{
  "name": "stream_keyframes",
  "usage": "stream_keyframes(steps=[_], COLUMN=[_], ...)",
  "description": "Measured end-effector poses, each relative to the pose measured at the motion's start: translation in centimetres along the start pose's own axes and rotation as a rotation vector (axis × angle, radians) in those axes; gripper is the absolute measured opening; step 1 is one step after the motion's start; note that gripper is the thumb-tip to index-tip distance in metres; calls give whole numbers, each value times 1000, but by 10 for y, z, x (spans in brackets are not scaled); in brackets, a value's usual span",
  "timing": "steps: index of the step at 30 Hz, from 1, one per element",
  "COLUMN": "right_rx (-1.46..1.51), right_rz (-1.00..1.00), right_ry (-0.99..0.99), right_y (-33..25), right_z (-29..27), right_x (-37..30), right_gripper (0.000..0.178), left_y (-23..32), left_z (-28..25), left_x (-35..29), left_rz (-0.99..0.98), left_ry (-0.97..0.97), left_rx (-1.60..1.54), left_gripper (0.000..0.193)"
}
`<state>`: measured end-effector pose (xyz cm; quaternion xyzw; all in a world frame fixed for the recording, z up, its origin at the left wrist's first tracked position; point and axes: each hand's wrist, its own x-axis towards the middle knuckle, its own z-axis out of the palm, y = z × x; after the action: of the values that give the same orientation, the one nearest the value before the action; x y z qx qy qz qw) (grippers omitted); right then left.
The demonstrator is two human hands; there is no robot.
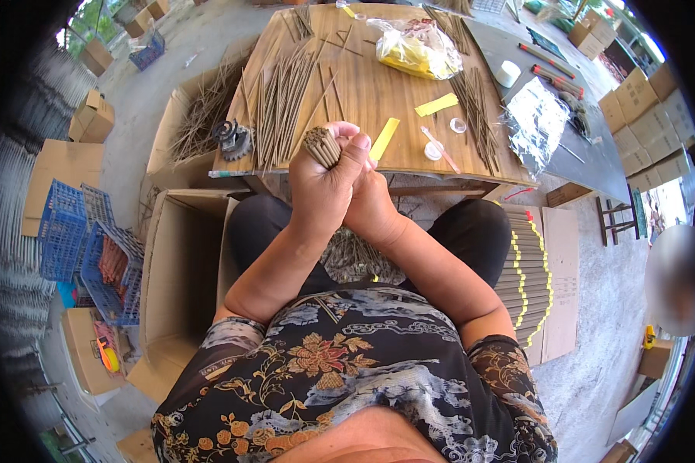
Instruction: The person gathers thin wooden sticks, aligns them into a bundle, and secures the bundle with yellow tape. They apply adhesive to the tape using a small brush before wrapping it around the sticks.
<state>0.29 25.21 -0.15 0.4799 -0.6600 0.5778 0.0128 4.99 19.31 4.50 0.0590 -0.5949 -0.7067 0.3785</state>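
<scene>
Both my hands are closed together around a bundle of thin brown incense sticks [322, 147], held above the near edge of the wooden table. Its blunt end pokes out at the top; most of its length is hidden by my fingers. My left hand [321, 187] wraps the bundle with the thumb across it. Pressed against it from the right is my right hand [373, 207], its fingers partly covered. Just beyond the fingers is a yellow paper strip [384, 138]; whether they touch it I cannot tell. Another yellow strip [436, 105] lies farther right.
Loose sticks [279, 108] cover the table's left, with more [477, 116] at right. A gear-like metal part [234, 141], clear plastic bag [417, 50] and small white container [433, 150] sit there. An open cardboard box [185, 270] stands left; yellow-banded bundles [527, 278] lie right.
</scene>
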Motion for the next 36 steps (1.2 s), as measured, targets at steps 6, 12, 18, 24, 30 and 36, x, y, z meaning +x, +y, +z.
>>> stream_keyframes(steps=[6, 12, 18, 24, 30, 36], right_rx=[135, 224, 483, 365, 498, -152], right_rz=[54, 21, -4, -84, -10, -199], right_ry=[-19, 25, 59, -34, 182, 119], right_y=[-3, -13, -7, -30, -67, -91], right_z=[-4, -15, -21, -48, -95, -93], right_x=[-2, -4, -11, -13, -24, -22], right_gripper=[25, 23, 36, 48, 58, 35], left_y=[12, 24, 32, 56, 86, 70], left_z=[6, 19, 43, 51, 32, 15], left_x=[-1, -4, -10, -9, -17, -43], left_rz=[23, 123, 252, 617, 407, 313], left_ry=[-77, -136, -141, -175, -266, -453], left_rx=[215, 344, 484, 615, 1001, 1099], left_gripper=[20, 22, 20, 23, 26, 26])
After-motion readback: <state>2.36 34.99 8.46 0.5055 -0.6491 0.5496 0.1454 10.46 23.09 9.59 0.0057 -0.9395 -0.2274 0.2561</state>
